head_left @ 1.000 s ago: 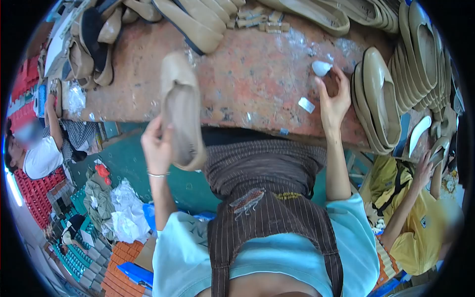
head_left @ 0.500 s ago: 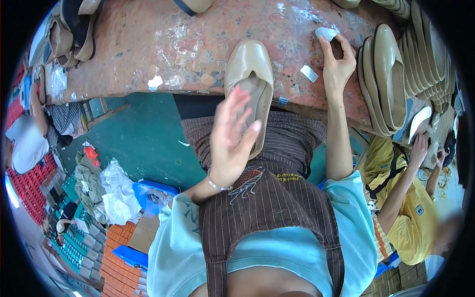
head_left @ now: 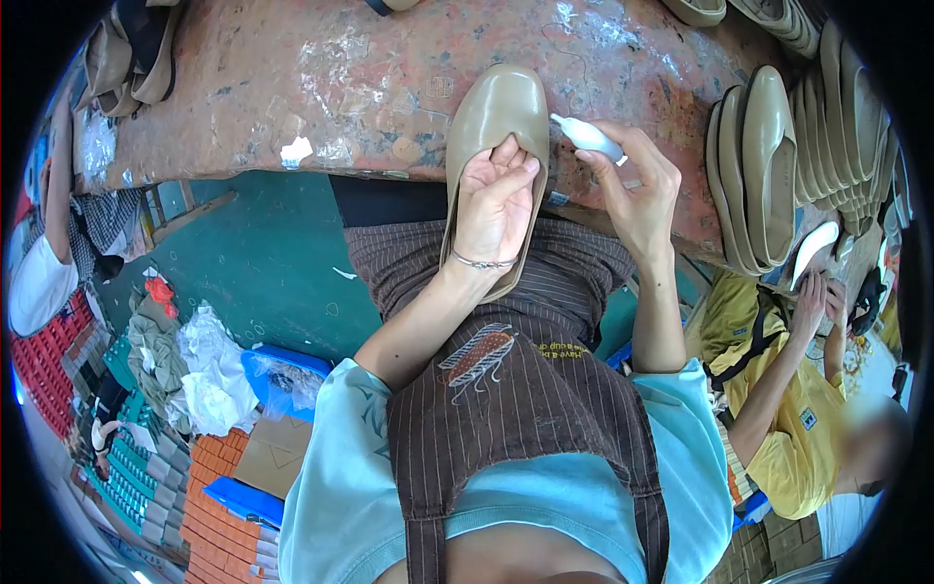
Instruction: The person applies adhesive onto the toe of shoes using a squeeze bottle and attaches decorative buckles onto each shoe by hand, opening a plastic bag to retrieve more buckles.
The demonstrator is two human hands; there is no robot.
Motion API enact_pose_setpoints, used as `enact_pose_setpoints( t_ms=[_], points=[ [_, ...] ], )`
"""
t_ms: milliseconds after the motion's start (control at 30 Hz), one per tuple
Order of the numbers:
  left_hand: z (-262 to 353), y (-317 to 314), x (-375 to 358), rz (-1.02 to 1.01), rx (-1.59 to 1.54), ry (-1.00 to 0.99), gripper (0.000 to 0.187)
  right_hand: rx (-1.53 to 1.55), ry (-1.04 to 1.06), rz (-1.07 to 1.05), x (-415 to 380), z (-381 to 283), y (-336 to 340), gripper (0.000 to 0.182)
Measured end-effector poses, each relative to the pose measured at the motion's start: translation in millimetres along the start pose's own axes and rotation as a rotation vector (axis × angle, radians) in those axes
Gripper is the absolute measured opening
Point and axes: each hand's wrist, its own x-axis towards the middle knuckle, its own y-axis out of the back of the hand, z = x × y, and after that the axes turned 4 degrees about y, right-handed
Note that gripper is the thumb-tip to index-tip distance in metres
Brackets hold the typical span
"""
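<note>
A beige flat shoe lies toe-up across the edge of the worn red table and my lap. My left hand rests inside the shoe's opening, fingers curled down onto the insole. My right hand holds a small white squeeze bottle, its nozzle pointing at the shoe's right rim, close to it.
A row of beige shoes stands on edge at the table's right; more shoes lie at the far left. A person in yellow works at my right, another person sits left. Boxes and bags cover the floor.
My left hand set the shoe down across the table edge and slid into its opening. My right hand picked the white bottle off the table and brought it to the shoe.
</note>
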Motion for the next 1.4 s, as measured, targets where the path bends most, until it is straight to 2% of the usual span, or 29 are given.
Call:
enact_pose_setpoints(
  t_ms=[233, 533, 1067, 1400],
  points=[
    [3.9, -8.8, -0.5, -0.01, 0.085, 0.013, 0.05, -0.17, 0.182, -0.065, 9.8, -5.0, -3.7, 0.02],
    [6.5, -9.0, 0.8, -0.021, 0.067, 0.032, 0.051, -0.238, 0.232, -0.099, 17.2, -8.6, -8.1, 0.017],
    [5.0, -10.1, 1.3, 0.024, 0.125, 0.021, 0.052, -0.27, 0.253, -0.123, 26.3, -18.7, -7.2, 0.015],
    [6.2, -9.0, 0.4, 0.027, 0.066, 0.033, 0.047, -0.27, 0.183, -0.14, 24.3, -16.9, 8.4, 0.015]
  ],
)
